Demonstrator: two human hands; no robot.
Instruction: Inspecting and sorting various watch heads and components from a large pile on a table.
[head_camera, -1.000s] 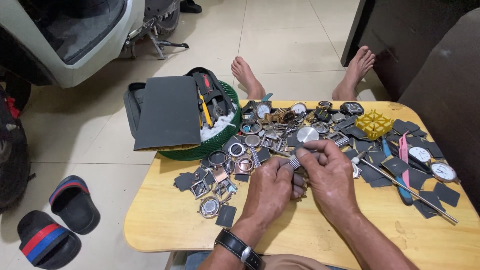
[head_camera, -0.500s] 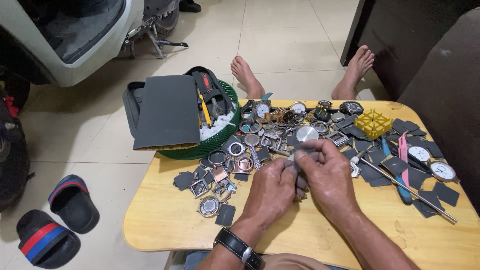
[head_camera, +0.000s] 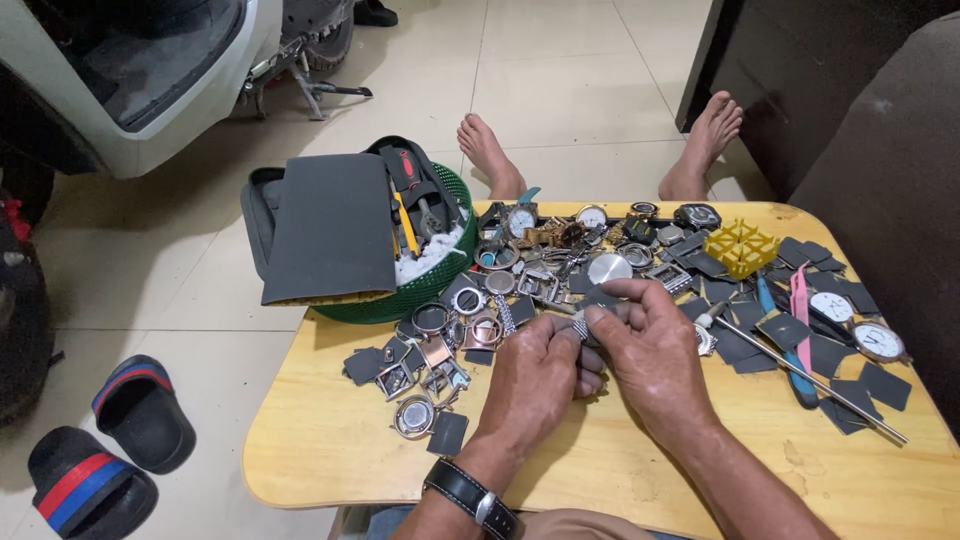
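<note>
Little has shifted over the past second: both hands stay together above the middle of the wooden table (head_camera: 330, 450), the fingers only slightly readjusted around a small metal watch part (head_camera: 581, 327). The left hand (head_camera: 535, 378), with a dark-strapped wristwatch (head_camera: 470, 495) at the wrist, curls closed under the part, while the right hand (head_camera: 655, 352) pinches it from above between thumb and fingertips, so both grips are clamped on the same piece. What kind of part it is cannot be told; only a ribbed silver end shows between the fingers.

Just beyond the hands, a dense spread of watch cases (head_camera: 470, 320), dials and loose rings covers the far half of the table. A round silver case back (head_camera: 609, 268) lies just far of the right hand. To the right sit a yellow plastic holder (head_camera: 741, 249), a blue-handled tool (head_camera: 785, 345), a pink strip (head_camera: 800, 310), a long metal rod (head_camera: 810, 372) and two white-faced watches (head_camera: 860, 325) among dark square pads (head_camera: 870, 385). At the far left edge, a green basket (head_camera: 420, 290) holds a dark folded tool pouch (head_camera: 330, 228) and white wadding. Two bare feet (head_camera: 600, 150) rest on the tiled floor beyond the table, and striped sandals (head_camera: 100, 450) lie at the near left.
</note>
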